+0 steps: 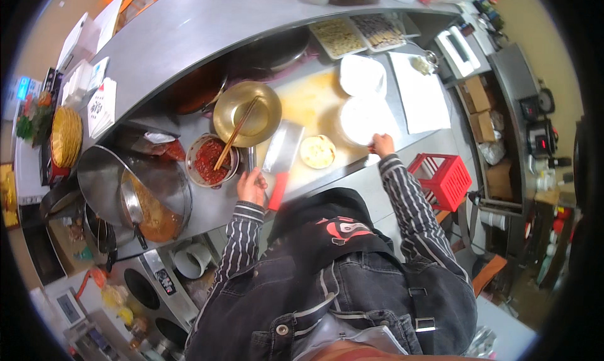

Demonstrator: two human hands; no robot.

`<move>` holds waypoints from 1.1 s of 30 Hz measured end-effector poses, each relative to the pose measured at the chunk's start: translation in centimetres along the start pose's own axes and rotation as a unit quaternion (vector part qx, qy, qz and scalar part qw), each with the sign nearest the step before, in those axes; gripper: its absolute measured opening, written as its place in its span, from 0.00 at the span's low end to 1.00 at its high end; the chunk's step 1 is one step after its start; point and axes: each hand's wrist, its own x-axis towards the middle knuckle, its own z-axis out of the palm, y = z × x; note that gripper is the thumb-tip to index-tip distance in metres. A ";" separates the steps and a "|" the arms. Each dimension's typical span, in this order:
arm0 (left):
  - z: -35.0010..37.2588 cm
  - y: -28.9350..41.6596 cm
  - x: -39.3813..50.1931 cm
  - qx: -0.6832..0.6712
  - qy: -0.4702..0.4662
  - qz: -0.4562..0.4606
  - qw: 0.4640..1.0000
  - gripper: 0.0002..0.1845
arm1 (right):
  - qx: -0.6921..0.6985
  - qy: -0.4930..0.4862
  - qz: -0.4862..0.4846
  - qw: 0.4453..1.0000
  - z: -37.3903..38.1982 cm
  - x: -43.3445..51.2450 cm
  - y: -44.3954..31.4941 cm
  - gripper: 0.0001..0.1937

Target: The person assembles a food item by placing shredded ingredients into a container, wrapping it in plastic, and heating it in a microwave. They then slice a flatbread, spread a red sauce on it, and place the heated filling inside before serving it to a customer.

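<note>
My left hand [252,188] grips the metal handle of a wide brass-coloured pan [264,120]. Wooden chopsticks [236,136] lie across the pan, their lower ends in a bowl of red chili sauce [206,160]. My right hand [381,145] pinches the near edge of a round white container [365,120], too bright to show its contents. Between the hands, a round flatbread [317,152] lies on the pale cutting board [306,92]. Left of the bread rests a cleaver [285,144] with a red handle, close to my left hand.
A large steel pot [101,172] of brown broth with a ladle [131,203] stands at left. White tubs [362,75], a white sheet [420,94] and trays of skewered food [337,37] are farther back. A red crate [441,184] stands at right. A raised steel shelf [212,26] overhangs the counter.
</note>
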 end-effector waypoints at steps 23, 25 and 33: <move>7.9 -9.8 -3.8 0.308 -0.072 -0.043 0.948 0.15 | 0.023 -0.166 -0.064 0.984 -12.3 8.8 -8.1 0.08; 11.6 -9.5 0.2 0.347 -0.121 -0.001 0.930 0.17 | -0.017 -0.186 -0.061 0.980 -12.3 8.7 -7.4 0.08; 26.8 -10.3 22.4 0.411 -0.163 0.085 0.893 0.20 | -0.059 -0.167 -0.015 0.984 -16.4 3.6 0.9 0.11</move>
